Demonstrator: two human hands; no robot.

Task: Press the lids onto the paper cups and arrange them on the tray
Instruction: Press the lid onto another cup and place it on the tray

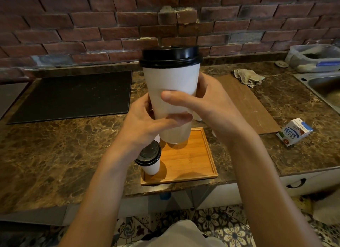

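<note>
White cup [172, 81] held upright (black lid [171, 56] uppermost).

left hand [145, 123]: raised mid-frame, at 8 o'clock of the paper cup [171, 79], fingers curled round its lower part, thumb lying across the front and pointing to 3 o'clock
right hand [211, 106]: at 3 o'clock of the cup, wrapped round its middle, thumb across the front pointing to 9 o'clock, just above the other thumb
left forearm [103, 182]: bare, enters from 7 o'clock
right forearm [257, 173]: bare, enters from 5 o'clock
</note>
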